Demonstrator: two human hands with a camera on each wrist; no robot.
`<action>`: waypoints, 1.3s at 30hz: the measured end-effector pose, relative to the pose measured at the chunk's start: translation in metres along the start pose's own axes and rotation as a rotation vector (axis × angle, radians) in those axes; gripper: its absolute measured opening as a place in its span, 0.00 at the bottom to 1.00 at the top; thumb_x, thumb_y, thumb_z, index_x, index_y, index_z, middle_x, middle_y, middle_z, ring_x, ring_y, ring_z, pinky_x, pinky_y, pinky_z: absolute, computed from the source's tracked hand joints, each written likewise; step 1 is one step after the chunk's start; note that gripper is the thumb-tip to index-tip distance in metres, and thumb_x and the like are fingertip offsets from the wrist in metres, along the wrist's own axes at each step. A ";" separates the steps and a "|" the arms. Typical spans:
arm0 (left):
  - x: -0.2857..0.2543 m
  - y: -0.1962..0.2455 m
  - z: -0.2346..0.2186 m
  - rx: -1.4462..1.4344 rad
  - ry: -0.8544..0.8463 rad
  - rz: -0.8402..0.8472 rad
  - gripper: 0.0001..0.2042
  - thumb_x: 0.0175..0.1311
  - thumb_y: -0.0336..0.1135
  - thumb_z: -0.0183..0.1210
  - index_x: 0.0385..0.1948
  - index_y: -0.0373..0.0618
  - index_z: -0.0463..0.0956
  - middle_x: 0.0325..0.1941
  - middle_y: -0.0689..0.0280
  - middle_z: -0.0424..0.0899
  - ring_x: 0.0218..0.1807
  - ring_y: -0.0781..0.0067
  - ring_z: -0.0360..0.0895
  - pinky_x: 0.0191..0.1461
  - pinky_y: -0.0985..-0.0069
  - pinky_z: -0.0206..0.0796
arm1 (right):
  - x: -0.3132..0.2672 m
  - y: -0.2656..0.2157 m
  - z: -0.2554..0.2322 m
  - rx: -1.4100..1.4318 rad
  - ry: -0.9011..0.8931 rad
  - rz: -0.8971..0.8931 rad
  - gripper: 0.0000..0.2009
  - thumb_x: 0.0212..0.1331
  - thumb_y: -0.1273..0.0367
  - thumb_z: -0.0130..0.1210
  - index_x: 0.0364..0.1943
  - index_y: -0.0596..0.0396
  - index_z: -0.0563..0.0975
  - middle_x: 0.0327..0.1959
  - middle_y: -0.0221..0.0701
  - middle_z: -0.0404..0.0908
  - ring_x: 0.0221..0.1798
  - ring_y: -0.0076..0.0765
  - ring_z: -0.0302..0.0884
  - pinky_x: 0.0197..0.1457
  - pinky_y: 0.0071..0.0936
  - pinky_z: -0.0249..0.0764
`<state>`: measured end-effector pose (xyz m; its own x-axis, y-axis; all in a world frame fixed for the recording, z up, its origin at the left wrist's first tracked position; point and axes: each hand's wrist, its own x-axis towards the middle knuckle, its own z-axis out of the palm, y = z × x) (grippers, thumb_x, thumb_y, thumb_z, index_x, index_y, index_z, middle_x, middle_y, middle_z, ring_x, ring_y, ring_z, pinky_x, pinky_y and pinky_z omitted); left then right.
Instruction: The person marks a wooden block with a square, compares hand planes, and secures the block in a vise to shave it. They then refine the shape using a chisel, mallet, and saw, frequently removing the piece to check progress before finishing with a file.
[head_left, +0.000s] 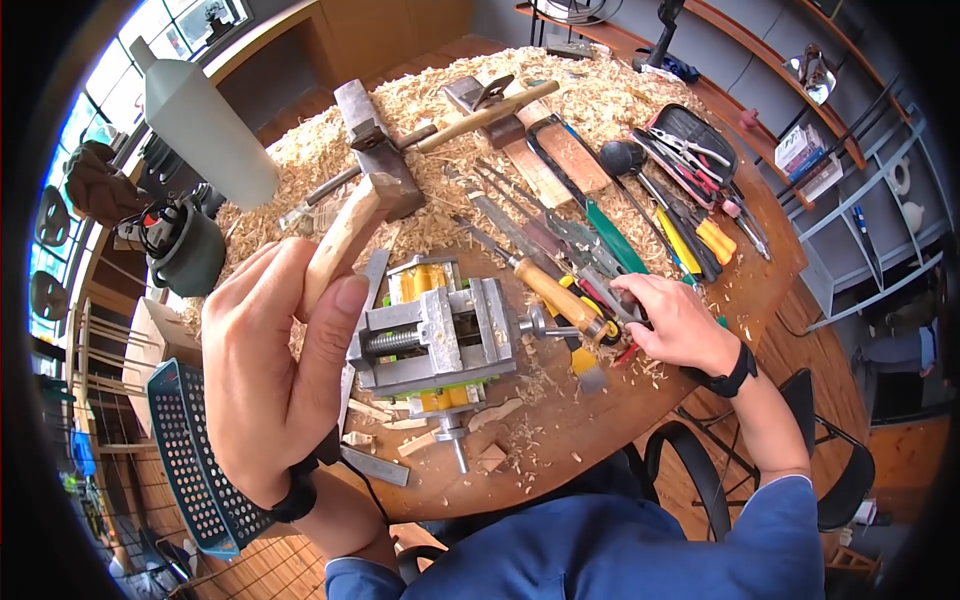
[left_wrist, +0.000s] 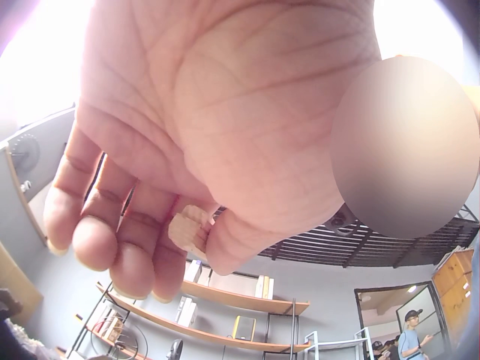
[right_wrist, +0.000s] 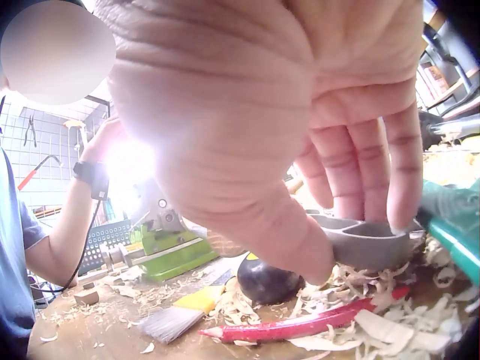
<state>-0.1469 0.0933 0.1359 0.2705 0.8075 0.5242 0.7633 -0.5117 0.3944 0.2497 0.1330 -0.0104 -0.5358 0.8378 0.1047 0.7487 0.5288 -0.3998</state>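
Observation:
My left hand (head_left: 280,360) pinches a pale carved stick of wood (head_left: 345,235) between thumb and fingers, raised above the left side of the metal vise (head_left: 437,335). The left wrist view shows the stick's end (left_wrist: 189,229) beside the thumb of that hand (left_wrist: 240,120). Among the tools right of the vise, my right hand (head_left: 685,322) reaches down. In the right wrist view, the thumb and fingers of this hand (right_wrist: 255,120) hold a grey looped handle (right_wrist: 367,244). A red pencil (right_wrist: 300,324) and a brush (right_wrist: 176,321) lie below it.
Wood shavings (head_left: 440,85) cover the table's far part. A mallet (head_left: 385,165), a wooden-handled tool (head_left: 560,295), files and a tool case (head_left: 690,140) lie there. A large bottle (head_left: 205,125) and a dark pot (head_left: 190,255) stand left; a perforated basket (head_left: 205,460) is nearer.

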 end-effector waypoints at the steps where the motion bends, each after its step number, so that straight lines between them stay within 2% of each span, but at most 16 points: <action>1: 0.000 0.000 0.000 -0.001 -0.002 -0.002 0.16 0.73 0.35 0.64 0.28 0.34 0.71 0.24 0.54 0.67 0.27 0.47 0.68 0.34 0.58 0.60 | 0.000 0.000 0.000 0.001 -0.002 0.001 0.26 0.54 0.79 0.66 0.60 0.58 0.77 0.45 0.44 0.86 0.48 0.57 0.86 0.53 0.47 0.81; 4: 0.000 0.000 0.002 0.018 0.016 0.015 0.16 0.73 0.35 0.64 0.28 0.34 0.71 0.24 0.54 0.66 0.27 0.48 0.67 0.34 0.59 0.60 | -0.001 0.002 0.002 0.074 0.034 0.058 0.24 0.58 0.80 0.61 0.62 0.59 0.77 0.41 0.44 0.85 0.38 0.51 0.87 0.45 0.42 0.82; 6: 0.000 0.001 0.002 -0.001 0.024 0.013 0.17 0.73 0.35 0.64 0.28 0.34 0.71 0.24 0.53 0.66 0.27 0.48 0.67 0.34 0.59 0.60 | -0.002 0.001 0.002 0.158 0.171 0.112 0.24 0.64 0.81 0.56 0.66 0.60 0.77 0.37 0.39 0.85 0.30 0.35 0.84 0.38 0.31 0.80; 7: 0.000 0.001 0.002 -0.001 0.024 0.011 0.17 0.73 0.35 0.64 0.28 0.34 0.71 0.24 0.53 0.66 0.27 0.48 0.67 0.34 0.59 0.60 | -0.002 0.001 0.002 0.159 0.169 0.111 0.24 0.64 0.81 0.56 0.66 0.60 0.77 0.37 0.39 0.85 0.30 0.35 0.84 0.38 0.31 0.80; 9: 0.000 0.000 0.001 -0.004 0.012 -0.010 0.16 0.73 0.36 0.64 0.28 0.34 0.71 0.24 0.54 0.67 0.27 0.48 0.67 0.34 0.59 0.60 | -0.003 -0.002 0.002 0.500 0.209 0.286 0.21 0.69 0.80 0.52 0.66 0.65 0.76 0.31 0.36 0.84 0.30 0.31 0.84 0.36 0.34 0.80; 10: 0.000 0.000 0.001 0.002 0.012 -0.010 0.16 0.73 0.36 0.64 0.28 0.34 0.71 0.24 0.54 0.67 0.27 0.48 0.67 0.34 0.59 0.60 | -0.003 0.002 0.003 0.584 0.171 0.340 0.23 0.71 0.80 0.48 0.69 0.65 0.75 0.34 0.30 0.85 0.31 0.19 0.80 0.34 0.25 0.78; 14: 0.000 0.000 0.001 -0.005 0.007 -0.022 0.16 0.73 0.36 0.65 0.28 0.34 0.71 0.24 0.54 0.68 0.27 0.47 0.68 0.34 0.59 0.61 | -0.003 -0.002 -0.007 0.854 0.122 0.453 0.25 0.70 0.80 0.46 0.72 0.65 0.74 0.36 0.29 0.85 0.31 0.17 0.79 0.34 0.21 0.77; 18: 0.000 0.000 0.001 0.005 0.005 -0.026 0.16 0.73 0.36 0.65 0.28 0.34 0.72 0.24 0.53 0.69 0.27 0.47 0.69 0.34 0.59 0.62 | 0.001 -0.004 -0.009 1.118 0.141 0.506 0.32 0.60 0.83 0.45 0.73 0.67 0.71 0.52 0.39 0.86 0.36 0.27 0.88 0.39 0.23 0.84; 23: 0.001 0.001 0.000 -0.010 -0.011 -0.044 0.14 0.73 0.34 0.65 0.29 0.34 0.73 0.25 0.53 0.70 0.27 0.47 0.71 0.34 0.59 0.63 | 0.002 -0.006 -0.009 1.535 0.089 0.579 0.34 0.56 0.84 0.46 0.74 0.67 0.70 0.61 0.45 0.82 0.41 0.37 0.92 0.48 0.37 0.92; 24: 0.001 0.000 0.001 -0.019 -0.010 -0.040 0.14 0.73 0.34 0.65 0.30 0.33 0.75 0.25 0.53 0.71 0.28 0.47 0.71 0.35 0.60 0.64 | 0.006 -0.012 -0.013 1.555 0.090 0.621 0.26 0.67 0.81 0.49 0.71 0.65 0.70 0.52 0.41 0.85 0.37 0.33 0.91 0.41 0.35 0.92; 25: 0.001 0.000 0.001 -0.018 -0.011 -0.038 0.14 0.73 0.34 0.65 0.30 0.33 0.75 0.25 0.53 0.71 0.28 0.47 0.71 0.35 0.60 0.64 | 0.008 -0.009 -0.013 1.556 0.092 0.619 0.26 0.67 0.81 0.49 0.71 0.65 0.70 0.52 0.41 0.85 0.37 0.33 0.91 0.41 0.35 0.92; 28: 0.002 0.001 0.002 -0.017 0.003 -0.031 0.12 0.72 0.33 0.65 0.33 0.32 0.78 0.25 0.53 0.72 0.28 0.47 0.72 0.35 0.60 0.65 | 0.012 -0.007 -0.009 1.536 -0.053 0.738 0.18 0.77 0.69 0.58 0.63 0.64 0.72 0.31 0.27 0.83 0.23 0.22 0.83 0.24 0.23 0.83; 33: 0.002 -0.002 0.004 0.101 0.033 0.065 0.09 0.73 0.31 0.63 0.45 0.33 0.83 0.32 0.51 0.84 0.34 0.45 0.82 0.40 0.59 0.73 | 0.003 -0.037 -0.009 1.266 0.045 0.583 0.13 0.74 0.74 0.58 0.57 0.62 0.72 0.28 0.28 0.78 0.17 0.20 0.73 0.22 0.23 0.78; 35: 0.002 -0.003 0.008 0.021 0.046 -0.046 0.12 0.75 0.30 0.61 0.54 0.35 0.81 0.36 0.49 0.87 0.37 0.45 0.86 0.43 0.59 0.75 | -0.008 -0.052 -0.014 1.272 0.059 0.501 0.13 0.74 0.75 0.56 0.57 0.61 0.70 0.27 0.29 0.77 0.16 0.19 0.70 0.22 0.25 0.79; 37: 0.002 -0.006 0.017 0.020 0.116 -0.053 0.18 0.79 0.29 0.57 0.65 0.33 0.77 0.29 0.58 0.83 0.28 0.67 0.82 0.37 0.69 0.71 | -0.019 -0.067 -0.022 1.352 0.029 0.437 0.12 0.75 0.75 0.53 0.58 0.60 0.68 0.28 0.28 0.76 0.17 0.18 0.68 0.23 0.26 0.79; 39: 0.001 -0.005 0.020 -0.004 0.102 -0.174 0.17 0.81 0.29 0.54 0.67 0.35 0.74 0.29 0.59 0.84 0.29 0.69 0.80 0.39 0.71 0.72 | -0.026 -0.083 -0.032 1.418 -0.044 0.393 0.13 0.76 0.75 0.54 0.59 0.61 0.68 0.28 0.28 0.76 0.17 0.17 0.69 0.24 0.27 0.80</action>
<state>-0.1385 0.1026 0.1200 0.0741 0.8501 0.5213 0.7909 -0.3685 0.4886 0.2141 0.0719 0.0497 -0.4233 0.8747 -0.2361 -0.1410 -0.3210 -0.9365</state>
